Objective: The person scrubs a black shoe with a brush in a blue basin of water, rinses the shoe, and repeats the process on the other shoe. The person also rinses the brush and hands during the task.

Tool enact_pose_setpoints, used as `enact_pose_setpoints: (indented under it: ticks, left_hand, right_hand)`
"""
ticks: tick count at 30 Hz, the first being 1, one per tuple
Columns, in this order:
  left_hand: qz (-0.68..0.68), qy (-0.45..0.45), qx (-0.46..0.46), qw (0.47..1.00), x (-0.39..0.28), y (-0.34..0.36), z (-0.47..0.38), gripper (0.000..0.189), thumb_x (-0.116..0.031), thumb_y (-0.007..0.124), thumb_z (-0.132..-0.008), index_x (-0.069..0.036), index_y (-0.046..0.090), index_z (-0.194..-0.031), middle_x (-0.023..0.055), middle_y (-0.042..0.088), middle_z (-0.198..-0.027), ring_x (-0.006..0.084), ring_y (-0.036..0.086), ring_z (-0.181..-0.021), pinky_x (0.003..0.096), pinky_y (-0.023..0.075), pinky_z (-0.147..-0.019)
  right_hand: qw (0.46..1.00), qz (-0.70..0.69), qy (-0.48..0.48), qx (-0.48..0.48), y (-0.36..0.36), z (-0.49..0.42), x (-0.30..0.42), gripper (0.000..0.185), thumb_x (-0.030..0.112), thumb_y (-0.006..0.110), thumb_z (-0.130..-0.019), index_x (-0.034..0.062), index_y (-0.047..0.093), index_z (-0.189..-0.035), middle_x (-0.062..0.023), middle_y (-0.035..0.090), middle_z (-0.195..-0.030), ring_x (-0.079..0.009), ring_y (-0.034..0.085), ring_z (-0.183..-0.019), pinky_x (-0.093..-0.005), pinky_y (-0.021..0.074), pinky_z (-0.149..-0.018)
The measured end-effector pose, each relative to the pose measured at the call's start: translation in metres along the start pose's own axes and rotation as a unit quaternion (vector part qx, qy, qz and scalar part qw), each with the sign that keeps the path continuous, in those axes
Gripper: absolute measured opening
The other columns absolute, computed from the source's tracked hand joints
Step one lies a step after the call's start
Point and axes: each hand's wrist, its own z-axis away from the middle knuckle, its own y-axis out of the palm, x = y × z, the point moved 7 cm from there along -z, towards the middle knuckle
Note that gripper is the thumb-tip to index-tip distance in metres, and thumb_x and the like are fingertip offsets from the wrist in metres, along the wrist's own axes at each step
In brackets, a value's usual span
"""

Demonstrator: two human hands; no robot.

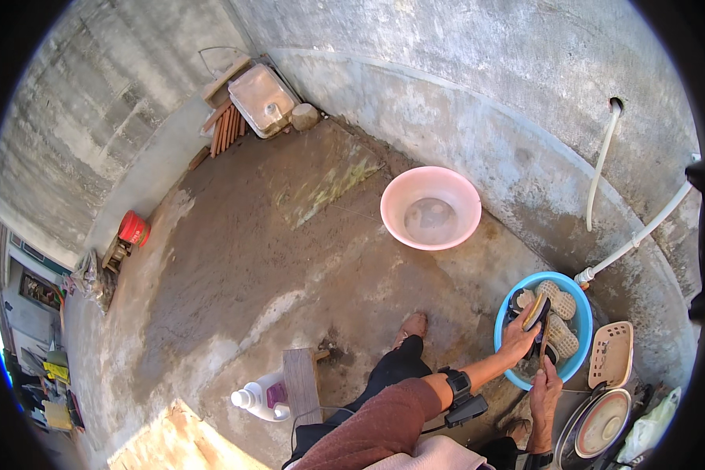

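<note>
My left hand (518, 339) grips a dark shoe with a yellowish sole (536, 310) over the blue plastic basin (586, 346). My right hand (545, 385), at the basin's lower edge, holds the handle of a thin brown brush (544, 343) that rises beside the shoe; its bristles cannot be made out. Several shoes lie in the basin, among them a pair with pale, grid-patterned soles (561, 336) turned up. The water in the basin is partly hidden by the shoes and my hands.
A pink basin (389, 202) stands near the wall. A white pipe (652, 229) runs beside the blue basin. To its right are a beige plastic basket (612, 355) and a round patterned enamel basin (604, 423). A wooden stool (302, 385) and a white detergent bottle (267, 396) are by my legs.
</note>
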Motion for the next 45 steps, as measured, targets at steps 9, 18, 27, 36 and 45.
enact_pose_setpoints:
  ticks: [9,18,27,36,45]
  left_hand:
    - [0.058,0.040,0.234,0.970,-0.018,0.031,0.030,0.054,-0.008,0.056,-0.084,-0.009,0.038,-0.135,0.0043,0.051,-0.121,0.0110,0.047,-0.102,0.0237,0.0373,-0.089]
    - [0.001,0.119,0.398,0.910,-0.048,0.044,0.063,0.085,-0.013,0.066,-0.066,-0.009,0.024,-0.139,0.0075,0.034,-0.129,0.0220,0.029,-0.126,0.0340,0.0252,-0.104]
    - [0.092,-0.246,0.340,0.903,0.005,0.041,0.057,0.065,-0.048,0.060,-0.079,-0.011,0.033,-0.126,0.0081,0.041,-0.118,0.0186,0.041,-0.110,0.0386,0.0411,-0.086]
    - [0.130,-0.256,0.302,0.909,0.007,0.029,0.044,0.086,0.003,0.055,-0.070,-0.011,0.012,-0.143,0.0117,0.051,-0.118,0.0164,0.059,-0.087,0.0280,0.0506,-0.070]
    - [0.155,-0.202,0.155,0.955,-0.010,0.004,0.009,0.088,0.005,0.062,-0.072,-0.011,0.012,-0.143,0.0096,0.050,-0.118,0.0172,0.055,-0.094,0.0312,0.0500,-0.074]
  right_hand:
    - [0.956,-0.176,0.226,-0.068,-0.004,-0.021,-0.088,0.027,0.027,0.048,-0.089,0.0059,0.058,-0.102,-0.0053,0.055,-0.066,-0.0079,0.041,-0.045,-0.0225,0.0311,-0.036]
    - [0.837,-0.520,0.172,-0.019,-0.009,-0.038,-0.062,0.043,0.034,0.050,-0.090,0.0045,0.047,-0.121,-0.0103,0.054,-0.118,-0.0249,0.057,-0.100,-0.0378,0.0483,-0.086]
    - [0.903,-0.423,0.017,-0.072,-0.019,-0.036,-0.002,0.072,-0.004,0.042,-0.059,-0.0031,0.037,-0.131,-0.0144,0.052,-0.119,-0.0228,0.056,-0.099,-0.0320,0.0459,-0.088]
    - [0.905,-0.406,0.043,-0.121,-0.024,-0.030,0.008,0.057,0.004,0.053,-0.077,-0.0004,0.037,-0.132,-0.0059,0.056,-0.086,-0.0095,0.050,-0.065,-0.0215,0.0416,-0.058]
    - [0.952,0.234,0.197,-0.012,-0.003,-0.019,-0.131,0.037,0.020,0.052,-0.080,-0.0040,0.060,-0.107,-0.0218,0.062,-0.078,-0.0288,0.060,-0.071,-0.0366,0.0473,-0.066]
